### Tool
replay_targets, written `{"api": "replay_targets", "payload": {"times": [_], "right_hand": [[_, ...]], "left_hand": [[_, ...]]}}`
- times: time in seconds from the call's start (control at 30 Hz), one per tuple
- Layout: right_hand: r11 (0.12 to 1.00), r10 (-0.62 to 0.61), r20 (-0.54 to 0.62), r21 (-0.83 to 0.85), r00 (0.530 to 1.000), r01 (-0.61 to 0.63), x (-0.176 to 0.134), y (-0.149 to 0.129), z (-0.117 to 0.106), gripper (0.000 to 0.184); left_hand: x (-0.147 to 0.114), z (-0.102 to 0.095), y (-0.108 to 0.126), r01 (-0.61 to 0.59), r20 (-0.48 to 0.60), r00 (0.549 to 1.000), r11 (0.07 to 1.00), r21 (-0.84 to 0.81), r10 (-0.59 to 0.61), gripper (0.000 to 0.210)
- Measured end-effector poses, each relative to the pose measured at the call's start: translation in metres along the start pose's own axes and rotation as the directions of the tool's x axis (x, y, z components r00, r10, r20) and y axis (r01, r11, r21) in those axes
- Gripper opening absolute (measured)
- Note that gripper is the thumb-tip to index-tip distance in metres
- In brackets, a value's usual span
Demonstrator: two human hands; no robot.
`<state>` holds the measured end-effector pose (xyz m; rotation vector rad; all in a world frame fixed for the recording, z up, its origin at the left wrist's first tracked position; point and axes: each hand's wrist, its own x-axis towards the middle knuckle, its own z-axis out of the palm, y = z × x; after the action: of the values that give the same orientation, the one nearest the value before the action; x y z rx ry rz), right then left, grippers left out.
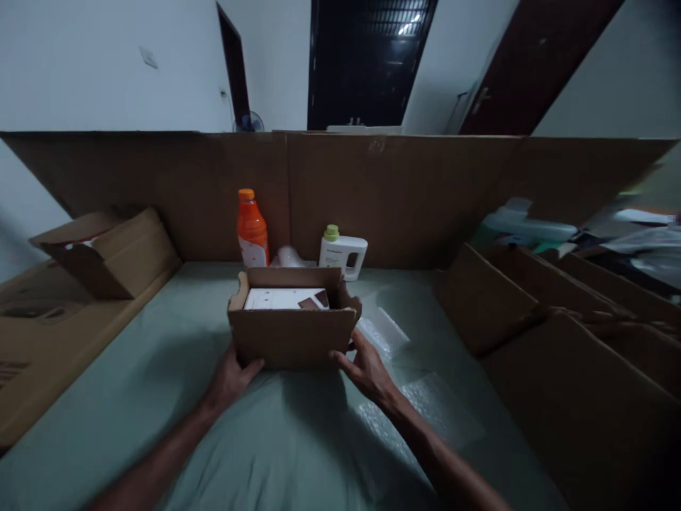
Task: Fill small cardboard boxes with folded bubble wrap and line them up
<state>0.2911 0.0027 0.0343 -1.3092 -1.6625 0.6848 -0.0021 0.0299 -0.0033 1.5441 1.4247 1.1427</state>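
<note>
A small open cardboard box (294,339) is in the middle, between my two hands. Inside it lies a white box (274,299) with a brown patch on its right end. My left hand (234,377) grips the box's lower left corner, thumb on the front face. At the lower right corner, my right hand (364,365) closes on the side, its thumb also in front. Fingers behind the cardboard are partly hidden. Just behind the box stand an orange bottle (252,231) and a white jug with a green cap (340,252).
Bubble wrap sheets (430,408) lie to the right on the green cloth (213,468). Several larger cardboard boxes (579,383) line the right side, with bottles and plastic in them. On the left, an open carton (120,259) sits on cardboard. A cardboard wall (425,199) closes the back.
</note>
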Motion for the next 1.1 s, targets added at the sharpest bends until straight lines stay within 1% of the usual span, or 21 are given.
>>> {"api": "replay_targets", "payload": {"times": [0.07,0.13,0.2,0.27,0.43,0.6,0.7,0.8,0.9,1.0,1.1], "right_hand": [[1.000,0.007,-0.043,0.004,0.999,-0.007,0.013,0.005,-0.007,0.053],[0.999,0.039,-0.067,0.000,0.997,-0.039,0.021,0.010,-0.010,0.052],[0.997,0.080,-0.083,-0.001,0.993,-0.081,0.024,0.017,-0.008,0.051],[0.993,0.119,-0.089,-0.001,0.989,-0.120,0.022,0.022,-0.002,0.049],[0.983,0.178,-0.108,-0.023,0.978,-0.182,0.014,0.028,0.009,0.042],[0.975,0.198,-0.162,-0.071,0.967,-0.212,0.016,0.026,0.015,0.040],[0.969,0.202,-0.196,-0.100,0.960,-0.225,0.023,0.026,0.019,0.039],[0.959,0.209,-0.220,-0.143,0.953,-0.243,0.031,0.028,0.022,0.041],[0.939,0.219,-0.236,-0.211,0.947,-0.270,0.036,0.030,0.024,0.040],[0.906,0.242,-0.244,-0.290,0.939,-0.309,0.039,0.030,0.026,0.034],[0.866,0.283,-0.234,-0.356,0.930,-0.352,0.045,0.028,0.029,0.027]], "left_hand": [[0.014,0.013,-0.001,-0.032,0.003,0.999,0.999,-0.030,0.032,0.068],[0.028,0.025,-0.002,-0.059,-0.007,0.998,0.997,-0.048,0.059,0.064],[0.037,0.033,-0.004,-0.089,-0.014,0.996,0.994,-0.057,0.089,0.060],[0.041,0.036,-0.006,-0.121,-0.025,0.992,0.991,-0.060,0.120,0.058],[0.038,0.035,-0.013,-0.157,-0.080,0.985,0.987,-0.027,0.155,0.053],[0.041,0.035,-0.014,-0.130,-0.160,0.978,0.990,0.046,0.136,0.053],[0.045,0.034,-0.014,-0.111,-0.172,0.977,0.991,0.079,0.123,0.051],[0.050,0.032,-0.015,-0.103,-0.161,0.980,0.991,0.086,0.116,0.050],[0.056,0.028,-0.017,-0.104,-0.127,0.986,0.993,0.061,0.111,0.050],[0.061,0.024,-0.019,-0.106,-0.073,0.992,0.994,0.010,0.106,0.050],[0.061,0.023,-0.019,-0.103,-0.010,0.995,0.994,-0.042,0.102,0.055]]}}
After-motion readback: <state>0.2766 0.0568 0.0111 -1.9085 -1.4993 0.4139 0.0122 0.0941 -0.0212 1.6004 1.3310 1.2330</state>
